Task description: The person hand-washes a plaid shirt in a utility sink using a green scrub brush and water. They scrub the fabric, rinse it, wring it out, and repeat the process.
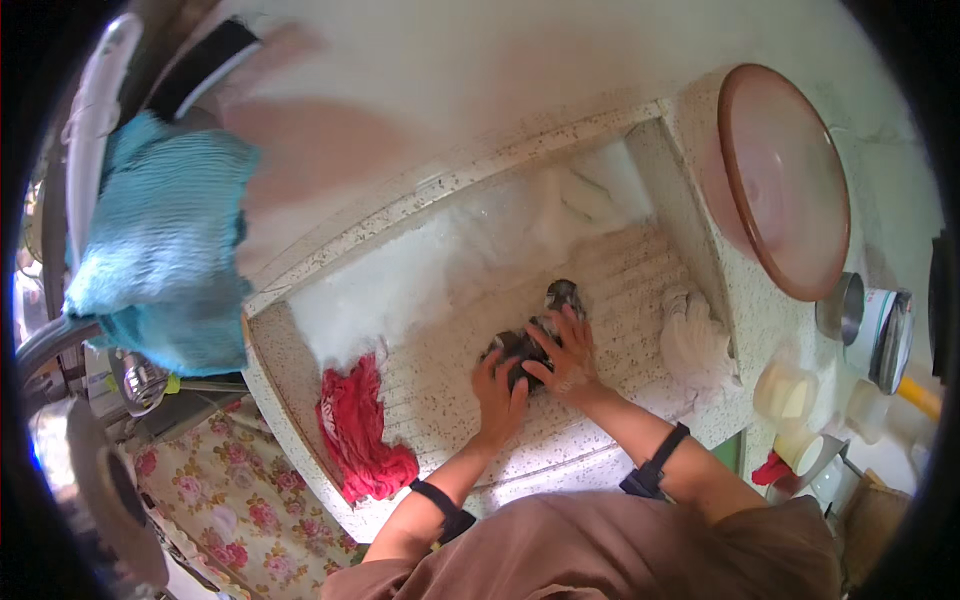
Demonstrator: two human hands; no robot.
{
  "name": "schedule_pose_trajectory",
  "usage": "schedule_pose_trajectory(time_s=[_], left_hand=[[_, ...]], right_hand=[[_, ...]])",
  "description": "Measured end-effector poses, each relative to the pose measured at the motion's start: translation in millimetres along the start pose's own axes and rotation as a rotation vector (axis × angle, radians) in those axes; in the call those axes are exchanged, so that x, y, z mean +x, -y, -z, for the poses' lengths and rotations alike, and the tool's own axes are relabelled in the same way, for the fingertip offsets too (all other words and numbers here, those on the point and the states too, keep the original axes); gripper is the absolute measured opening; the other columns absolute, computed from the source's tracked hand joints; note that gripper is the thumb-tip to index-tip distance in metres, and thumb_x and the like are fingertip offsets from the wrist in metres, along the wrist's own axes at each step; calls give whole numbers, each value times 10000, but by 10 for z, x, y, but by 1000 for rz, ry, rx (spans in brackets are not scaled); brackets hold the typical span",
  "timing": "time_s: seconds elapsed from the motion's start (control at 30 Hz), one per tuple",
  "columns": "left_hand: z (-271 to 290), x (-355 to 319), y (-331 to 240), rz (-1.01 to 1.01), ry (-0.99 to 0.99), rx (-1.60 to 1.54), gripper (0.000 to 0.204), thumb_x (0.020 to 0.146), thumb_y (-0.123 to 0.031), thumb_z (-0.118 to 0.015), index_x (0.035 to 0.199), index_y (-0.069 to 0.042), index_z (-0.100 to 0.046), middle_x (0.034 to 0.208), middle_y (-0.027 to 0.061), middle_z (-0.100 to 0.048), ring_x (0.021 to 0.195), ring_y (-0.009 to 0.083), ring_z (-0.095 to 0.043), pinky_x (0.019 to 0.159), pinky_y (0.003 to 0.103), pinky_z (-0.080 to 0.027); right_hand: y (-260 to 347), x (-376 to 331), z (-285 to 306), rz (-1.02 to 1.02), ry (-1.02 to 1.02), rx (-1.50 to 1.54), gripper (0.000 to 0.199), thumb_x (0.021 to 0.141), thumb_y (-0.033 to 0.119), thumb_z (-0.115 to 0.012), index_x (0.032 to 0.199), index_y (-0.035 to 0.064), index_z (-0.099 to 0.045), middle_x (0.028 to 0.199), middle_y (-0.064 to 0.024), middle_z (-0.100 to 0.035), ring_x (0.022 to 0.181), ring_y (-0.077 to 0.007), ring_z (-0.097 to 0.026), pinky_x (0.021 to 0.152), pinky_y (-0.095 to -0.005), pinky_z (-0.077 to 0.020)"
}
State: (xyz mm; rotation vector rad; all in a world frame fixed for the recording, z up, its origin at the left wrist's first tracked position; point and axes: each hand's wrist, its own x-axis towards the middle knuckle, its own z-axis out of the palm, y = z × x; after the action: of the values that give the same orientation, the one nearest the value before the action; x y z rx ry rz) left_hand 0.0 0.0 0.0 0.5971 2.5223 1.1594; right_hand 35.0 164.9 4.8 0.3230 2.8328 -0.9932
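"What do you have in the head view?"

"I see the left hand (497,402) and right hand (570,367) side by side on a dark cloth (515,346), bunched mid-sink on the ribs. The fingers are extended, not clenched; I can't tell whether they pinch any of it."

"What worries you?"

"Slipping, I'd judge. The ribbed sink (640,270) looks wet, so one uneven push could shoot the cloth toward the cloudy water (380,275) along the far side. Pressing hard could scrape knuckles on the ribs."

"And around it?"

"A red cloth (362,430) lies in the sink's left end, a pale bundle (692,340) at its right. On the speckled surface (765,330) to the right I make out small tubs, with a brown-rimmed pink basin (790,190) farther back. A blue towel (170,240) hangs left, above flowered fabric (235,480)."
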Motion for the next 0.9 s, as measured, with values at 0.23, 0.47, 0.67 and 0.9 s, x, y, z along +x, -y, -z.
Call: schedule_pose_trajectory(time_s=[0.23,0.47,0.67,0.9], left_hand=[[-292,344,25,40,-199,52,284,944,-283,-460,1015,-23,-548,988,192,-534,950,386,-470,819,486,-342],[-183,734,288,107,5,98,262,977,-212,-402,881,-11,-539,876,191,-557,838,380,-525,740,466,-385],[-61,998,309,423,184,35,300,992,-266,-438,917,-4,-562,908,228,-586,870,415,-541,768,490,-415],[818,465,726,281,-388,214,290,997,-237,-467,893,10,-577,861,177,-601,820,338,-558,734,434,-433]], right_hand=[[-85,299,-143,49,-78,-56,360,758,368,-693,970,81,-650,1170,-136,-541,1083,-346,-466,939,-521,-323],[-212,784,-305,208,21,-167,214,772,337,-641,756,128,-681,744,-62,-607,907,-262,-570,844,-472,-365],[-229,1253,-506,-7,593,-362,380,896,419,-546,828,79,-700,818,-107,-664,906,-299,-597,856,-470,-403],[-496,922,419,-230,18,203,354,912,308,-572,1095,9,-624,1146,-231,-574,1027,-393,-537,863,-473,-420]])
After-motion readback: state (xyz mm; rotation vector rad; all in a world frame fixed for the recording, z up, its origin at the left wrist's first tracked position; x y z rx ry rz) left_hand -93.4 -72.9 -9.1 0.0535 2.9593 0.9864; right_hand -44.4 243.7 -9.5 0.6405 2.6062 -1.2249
